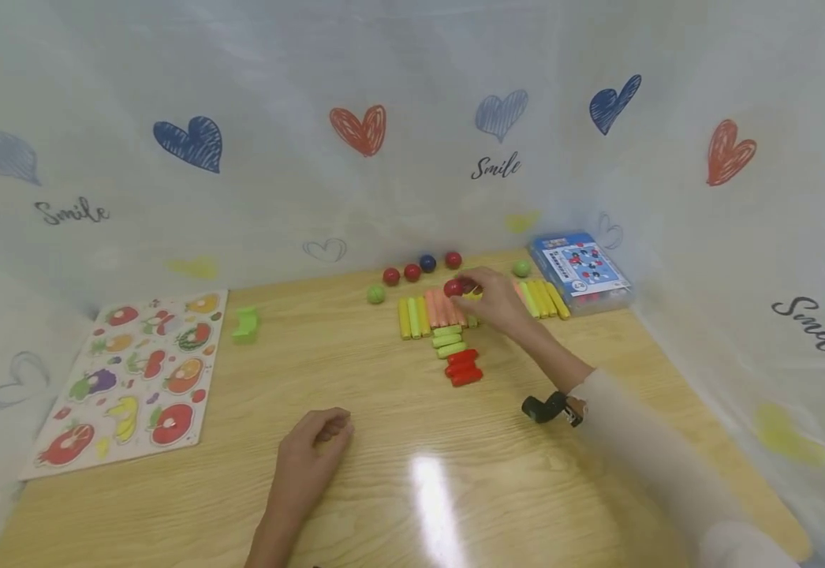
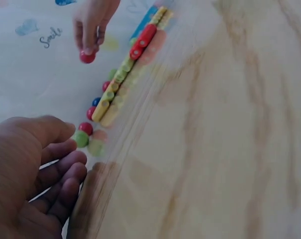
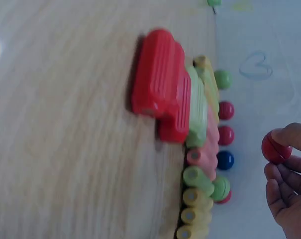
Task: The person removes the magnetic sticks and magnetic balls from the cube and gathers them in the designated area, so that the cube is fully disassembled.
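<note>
Between the thumb and fingertips of my right hand [image 1: 495, 302] is a red ball [image 3: 276, 147], pinched above the table. Below it lie pink sticks [image 1: 441, 306] beside yellow and lime sticks [image 1: 415, 318]. Nearer me are short light green rods [image 1: 448, 341] and red rods [image 1: 463, 368]. Behind the sticks sit several red balls [image 1: 412, 272], a blue ball [image 1: 427, 263] and a green ball [image 1: 375, 293]. My left hand [image 1: 313, 448] is at the table's front left, its fingers loosely bent around nothing.
A fruit-picture board [image 1: 132, 371] lies at the far left, with a small green curved piece [image 1: 245, 325] beside it. More yellow sticks [image 1: 546, 300], another green ball [image 1: 521, 268] and a blue-lidded box [image 1: 581, 268] are at the back right. A heart-printed sheet [image 1: 412, 189] hangs behind.
</note>
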`<state>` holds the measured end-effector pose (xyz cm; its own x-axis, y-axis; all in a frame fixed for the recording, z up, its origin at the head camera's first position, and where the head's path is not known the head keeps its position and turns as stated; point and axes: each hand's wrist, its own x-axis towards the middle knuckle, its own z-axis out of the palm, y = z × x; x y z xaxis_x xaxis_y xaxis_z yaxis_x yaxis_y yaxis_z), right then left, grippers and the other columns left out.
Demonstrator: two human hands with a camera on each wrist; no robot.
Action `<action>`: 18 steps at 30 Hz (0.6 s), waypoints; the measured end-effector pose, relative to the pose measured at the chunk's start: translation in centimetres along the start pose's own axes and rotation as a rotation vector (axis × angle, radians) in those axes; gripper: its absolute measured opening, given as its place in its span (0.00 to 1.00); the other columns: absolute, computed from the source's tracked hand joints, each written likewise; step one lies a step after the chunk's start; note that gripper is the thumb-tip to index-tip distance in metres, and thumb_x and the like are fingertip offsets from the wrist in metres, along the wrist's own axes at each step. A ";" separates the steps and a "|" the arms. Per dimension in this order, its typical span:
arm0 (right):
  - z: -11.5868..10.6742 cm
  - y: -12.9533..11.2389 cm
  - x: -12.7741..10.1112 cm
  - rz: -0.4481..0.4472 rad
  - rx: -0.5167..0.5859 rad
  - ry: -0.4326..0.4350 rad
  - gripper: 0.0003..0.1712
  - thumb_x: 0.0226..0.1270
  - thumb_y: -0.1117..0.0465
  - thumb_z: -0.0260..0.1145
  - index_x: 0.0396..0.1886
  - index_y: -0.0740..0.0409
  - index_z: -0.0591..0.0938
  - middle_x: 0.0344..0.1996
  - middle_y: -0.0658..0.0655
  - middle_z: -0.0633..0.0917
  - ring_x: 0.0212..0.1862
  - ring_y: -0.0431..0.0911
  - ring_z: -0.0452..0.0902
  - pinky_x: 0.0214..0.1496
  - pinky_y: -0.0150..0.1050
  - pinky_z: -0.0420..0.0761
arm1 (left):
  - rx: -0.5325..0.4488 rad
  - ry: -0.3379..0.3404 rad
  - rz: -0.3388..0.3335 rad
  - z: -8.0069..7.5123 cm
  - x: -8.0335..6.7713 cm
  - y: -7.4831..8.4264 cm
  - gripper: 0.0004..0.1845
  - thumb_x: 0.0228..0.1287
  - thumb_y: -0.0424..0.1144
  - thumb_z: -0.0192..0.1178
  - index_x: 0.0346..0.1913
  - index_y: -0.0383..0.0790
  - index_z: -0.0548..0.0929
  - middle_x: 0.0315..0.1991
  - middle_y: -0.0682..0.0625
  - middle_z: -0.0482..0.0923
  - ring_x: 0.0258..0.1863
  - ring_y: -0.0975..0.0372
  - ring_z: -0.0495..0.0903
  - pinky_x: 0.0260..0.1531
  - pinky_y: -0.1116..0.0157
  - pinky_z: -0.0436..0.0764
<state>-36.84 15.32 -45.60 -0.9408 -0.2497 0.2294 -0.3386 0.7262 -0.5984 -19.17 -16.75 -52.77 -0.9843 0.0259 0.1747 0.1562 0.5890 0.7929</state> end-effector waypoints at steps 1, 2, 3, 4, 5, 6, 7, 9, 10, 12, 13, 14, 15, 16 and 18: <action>-0.4 0.8 0.7 0.034 -0.017 0.003 0.24 0.56 0.57 0.69 0.51 0.61 0.78 0.40 0.56 0.80 0.42 0.50 0.75 0.44 0.43 0.78 | -0.006 -0.005 -0.015 0.0 -0.1 -0.1 0.11 0.58 0.47 0.62 0.44 0.54 0.80 0.37 0.65 0.76 0.36 0.73 0.75 0.39 0.71 0.76; -0.7 1.5 1.3 0.063 -0.026 0.004 0.24 0.56 0.57 0.69 0.52 0.62 0.77 0.41 0.57 0.79 0.43 0.50 0.75 0.45 0.43 0.77 | -0.009 -0.008 -0.026 0.0 -0.1 -0.2 0.11 0.58 0.47 0.62 0.44 0.54 0.80 0.37 0.65 0.76 0.36 0.73 0.74 0.40 0.71 0.76; -1.0 2.1 1.8 0.090 -0.032 0.004 0.24 0.57 0.57 0.68 0.52 0.62 0.77 0.42 0.58 0.79 0.43 0.50 0.74 0.45 0.43 0.77 | -0.009 -0.011 -0.037 0.0 -0.2 -0.2 0.11 0.58 0.47 0.62 0.44 0.55 0.80 0.37 0.66 0.76 0.37 0.74 0.74 0.40 0.71 0.76; -1.2 2.6 2.3 0.111 -0.030 0.001 0.24 0.57 0.59 0.68 0.52 0.63 0.77 0.42 0.59 0.78 0.44 0.51 0.74 0.45 0.44 0.76 | -0.013 -0.013 -0.045 0.1 -0.3 -0.2 0.10 0.58 0.47 0.62 0.44 0.55 0.80 0.37 0.66 0.76 0.37 0.74 0.74 0.40 0.71 0.76; -1.4 3.0 2.7 0.128 -0.031 0.001 0.23 0.58 0.59 0.67 0.52 0.63 0.77 0.43 0.59 0.78 0.44 0.51 0.73 0.45 0.44 0.76 | -0.015 -0.014 -0.052 0.1 -0.4 -0.2 0.10 0.59 0.47 0.62 0.44 0.56 0.80 0.37 0.66 0.76 0.37 0.74 0.74 0.40 0.71 0.76; -1.5 3.4 3.1 0.140 -0.033 0.002 0.22 0.58 0.59 0.67 0.52 0.63 0.77 0.43 0.59 0.77 0.45 0.51 0.73 0.46 0.45 0.75 | -0.016 -0.015 -0.059 0.1 -0.5 -0.2 0.10 0.59 0.47 0.62 0.44 0.56 0.79 0.37 0.66 0.76 0.37 0.74 0.74 0.40 0.71 0.76; -1.5 3.8 3.5 0.148 -0.032 0.003 0.22 0.58 0.60 0.67 0.51 0.63 0.77 0.43 0.60 0.77 0.45 0.52 0.72 0.46 0.45 0.75 | -0.012 -0.012 -0.066 0.1 -0.7 -0.2 0.10 0.59 0.46 0.62 0.43 0.57 0.79 0.37 0.66 0.76 0.37 0.74 0.74 0.40 0.71 0.76; -1.4 4.4 4.2 0.140 -0.044 -0.001 0.21 0.57 0.62 0.67 0.50 0.64 0.78 0.43 0.61 0.77 0.45 0.53 0.72 0.46 0.46 0.75 | -0.004 -0.003 -0.075 0.1 -1.0 -0.2 0.09 0.58 0.45 0.63 0.43 0.57 0.79 0.36 0.66 0.76 0.37 0.74 0.74 0.39 0.72 0.76; -1.3 4.8 4.6 0.138 -0.059 -0.006 0.21 0.57 0.62 0.67 0.50 0.65 0.78 0.43 0.62 0.77 0.45 0.53 0.71 0.46 0.47 0.75 | -0.003 0.002 -0.076 0.1 -1.1 -0.3 0.10 0.58 0.44 0.63 0.43 0.57 0.79 0.36 0.66 0.76 0.36 0.74 0.74 0.39 0.72 0.76; -1.2 5.5 5.3 0.149 -0.088 -0.020 0.21 0.56 0.62 0.67 0.50 0.66 0.78 0.43 0.62 0.76 0.44 0.53 0.71 0.46 0.46 0.74 | -0.013 0.011 -0.071 0.2 -1.3 -0.3 0.10 0.58 0.42 0.64 0.42 0.57 0.80 0.35 0.66 0.76 0.36 0.74 0.74 0.39 0.72 0.76; -1.1 5.9 5.7 0.157 -0.105 -0.026 0.21 0.56 0.62 0.67 0.49 0.66 0.78 0.42 0.62 0.76 0.44 0.53 0.70 0.47 0.47 0.74 | -0.017 0.013 -0.064 0.3 -1.4 -0.3 0.10 0.58 0.41 0.64 0.42 0.56 0.80 0.35 0.66 0.76 0.36 0.74 0.74 0.39 0.72 0.76; -1.1 6.4 6.1 0.164 -0.127 -0.029 0.20 0.56 0.61 0.67 0.48 0.65 0.78 0.42 0.62 0.76 0.43 0.53 0.70 0.47 0.46 0.74 | -0.028 0.012 -0.054 0.4 -1.4 -0.3 0.10 0.58 0.40 0.63 0.42 0.55 0.80 0.35 0.66 0.76 0.36 0.73 0.75 0.39 0.72 0.76; -1.1 6.9 6.3 0.170 -0.150 -0.029 0.19 0.56 0.61 0.67 0.46 0.65 0.79 0.41 0.62 0.76 0.43 0.53 0.69 0.47 0.47 0.74 | -0.039 0.008 -0.042 0.5 -1.4 -0.4 0.09 0.58 0.40 0.63 0.42 0.54 0.80 0.35 0.66 0.76 0.37 0.73 0.75 0.39 0.72 0.77; -1.1 7.3 6.5 0.177 -0.168 -0.030 0.18 0.56 0.61 0.66 0.45 0.65 0.79 0.40 0.62 0.76 0.42 0.53 0.69 0.47 0.47 0.73 | -0.049 0.002 -0.032 0.6 -1.4 -0.4 0.09 0.58 0.40 0.63 0.43 0.53 0.80 0.36 0.66 0.76 0.37 0.72 0.75 0.39 0.72 0.77; -1.2 8.0 6.7 0.184 -0.183 -0.031 0.16 0.56 0.62 0.66 0.42 0.65 0.79 0.39 0.62 0.76 0.42 0.53 0.68 0.48 0.48 0.72 | -0.060 -0.009 -0.020 0.8 -1.3 -0.3 0.09 0.59 0.41 0.62 0.43 0.53 0.80 0.36 0.66 0.76 0.37 0.72 0.75 0.39 0.72 0.77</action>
<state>-45.86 20.27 -47.94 -0.9873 -0.1200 0.1042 -0.1555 0.8643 -0.4783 -18.02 -16.35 -53.70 -0.9879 0.0221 0.1535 0.1410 0.5399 0.8298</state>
